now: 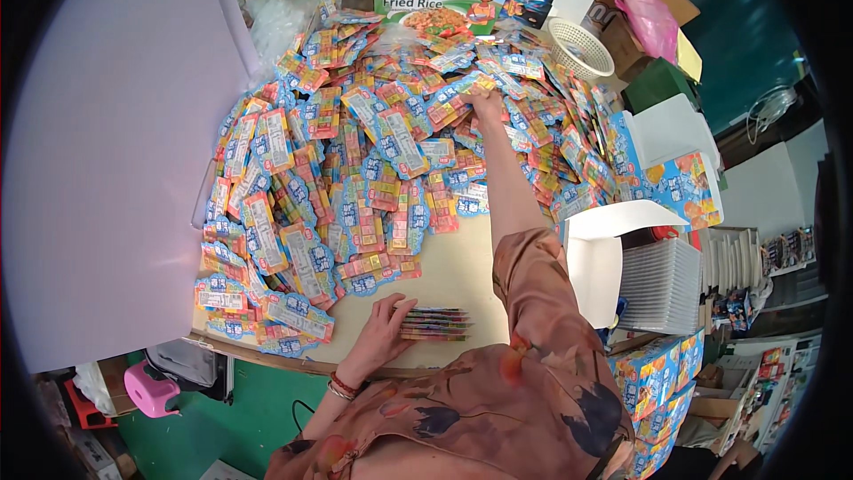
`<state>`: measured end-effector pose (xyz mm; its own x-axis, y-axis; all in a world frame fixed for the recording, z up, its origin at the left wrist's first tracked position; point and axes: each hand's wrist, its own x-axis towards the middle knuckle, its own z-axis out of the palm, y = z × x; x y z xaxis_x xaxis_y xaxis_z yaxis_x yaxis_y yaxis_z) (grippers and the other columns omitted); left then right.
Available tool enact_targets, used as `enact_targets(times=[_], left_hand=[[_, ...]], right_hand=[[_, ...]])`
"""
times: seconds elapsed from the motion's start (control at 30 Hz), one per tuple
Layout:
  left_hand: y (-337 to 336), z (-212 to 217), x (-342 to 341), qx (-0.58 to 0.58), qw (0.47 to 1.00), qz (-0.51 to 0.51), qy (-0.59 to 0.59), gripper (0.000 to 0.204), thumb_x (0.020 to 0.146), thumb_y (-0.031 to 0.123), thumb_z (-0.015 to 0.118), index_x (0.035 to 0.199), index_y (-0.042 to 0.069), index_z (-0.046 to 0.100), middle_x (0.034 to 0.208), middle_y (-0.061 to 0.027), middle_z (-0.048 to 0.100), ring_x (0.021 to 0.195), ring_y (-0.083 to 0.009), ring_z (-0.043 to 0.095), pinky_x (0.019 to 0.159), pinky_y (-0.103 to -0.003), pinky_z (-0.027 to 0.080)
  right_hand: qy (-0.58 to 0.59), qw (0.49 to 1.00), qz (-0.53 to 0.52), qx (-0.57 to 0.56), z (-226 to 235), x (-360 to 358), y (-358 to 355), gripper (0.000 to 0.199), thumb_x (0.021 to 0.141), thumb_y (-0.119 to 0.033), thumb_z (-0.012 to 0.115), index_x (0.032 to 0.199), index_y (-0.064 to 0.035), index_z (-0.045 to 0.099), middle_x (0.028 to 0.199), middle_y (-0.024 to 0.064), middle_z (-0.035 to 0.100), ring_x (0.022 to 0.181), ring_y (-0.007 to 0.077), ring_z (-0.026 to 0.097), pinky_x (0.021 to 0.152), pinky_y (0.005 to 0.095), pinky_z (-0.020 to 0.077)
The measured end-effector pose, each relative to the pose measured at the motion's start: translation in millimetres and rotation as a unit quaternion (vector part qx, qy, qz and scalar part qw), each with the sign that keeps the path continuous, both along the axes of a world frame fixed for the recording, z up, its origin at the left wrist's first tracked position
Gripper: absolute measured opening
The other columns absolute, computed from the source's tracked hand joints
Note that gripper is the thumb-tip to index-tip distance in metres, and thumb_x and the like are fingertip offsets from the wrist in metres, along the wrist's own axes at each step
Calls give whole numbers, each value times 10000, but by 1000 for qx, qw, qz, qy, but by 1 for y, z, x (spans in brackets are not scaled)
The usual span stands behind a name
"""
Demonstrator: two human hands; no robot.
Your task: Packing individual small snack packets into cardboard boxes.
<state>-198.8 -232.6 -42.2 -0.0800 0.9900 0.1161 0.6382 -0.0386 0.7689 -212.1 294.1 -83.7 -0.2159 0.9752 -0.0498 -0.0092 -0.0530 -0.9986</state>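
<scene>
My left hand (384,327) is at the table's near edge, its fingers closed round the left end of a small stack of flat colourful packets (437,324) seen edge-on. Stretched far forward over the heap, my right hand (485,103) pinches the right end of a blue-edged flat packet (451,107) that lies among the others. A large heap of the same packets (354,213), in blue, pink and yellow, covers most of the tabletop (462,258). Some lie with a pale back side up.
A printed carton (444,0) and a cream basket (581,48) stand behind the heap. At right are an open white-flapped box (593,276), a stack of clear plastic trays (661,284) and blue boxes (657,382). A pale panel (115,160) bounds the left; a pink stool (151,388) stands below.
</scene>
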Motion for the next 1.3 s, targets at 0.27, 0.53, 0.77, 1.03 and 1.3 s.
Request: enact_targets(times=[0.27, 0.53, 0.77, 1.03, 1.3], left_hand=[[-8, -8, 1, -18, 1000, 4, -15, 757, 688, 114, 797, 1342, 77, 419, 1221, -174, 463, 1085, -367, 486, 925, -397, 459], [-1, -28, -1, 4, 987, 36, -155, 641, 631, 88, 828, 1173, 55, 488, 1078, -146, 521, 972, -330, 554, 823, -366, 493], [6, -39, -7, 18, 983, 16, -185, 559, 633, 101, 834, 1099, 59, 528, 1052, -136, 514, 953, -286, 568, 809, -338, 500], [5, -45, 0, -58, 956, 43, -286, 1364, 615, 51, 869, 1488, 147, -175, 1464, -186, 206, 1152, -282, 491, 900, -372, 515], [9, -37, 0, -34, 958, 62, -278, 1329, 558, 136, 913, 1506, 115, -18, 1324, -172, 372, 1240, -291, 403, 984, -411, 453]], right_hand=[[17, 991, -107, -77, 25, -12, -44, 495, 648, 87, 768, 1053, 90, 484, 957, 174, 620, 770, 287, 666, 495, 436, 561], [169, 972, 102, -127, 49, 105, -114, 369, 740, 86, 688, 1081, -3, 579, 1021, 109, 651, 850, 240, 670, 751, 408, 570], [165, 973, 121, -110, -8, 209, -263, 386, 761, 95, 676, 1114, -14, 564, 1031, 58, 640, 967, 180, 633, 870, 341, 529], [181, 925, 261, -209, -13, 230, -331, 443, 744, 93, 649, 1155, -49, 564, 1069, 27, 607, 1020, 143, 583, 945, 316, 466], [134, 923, 334, -136, -14, 240, -337, 516, 827, -43, 644, 1306, -50, 454, 1240, 96, 569, 1118, 171, 558, 953, 310, 452]])
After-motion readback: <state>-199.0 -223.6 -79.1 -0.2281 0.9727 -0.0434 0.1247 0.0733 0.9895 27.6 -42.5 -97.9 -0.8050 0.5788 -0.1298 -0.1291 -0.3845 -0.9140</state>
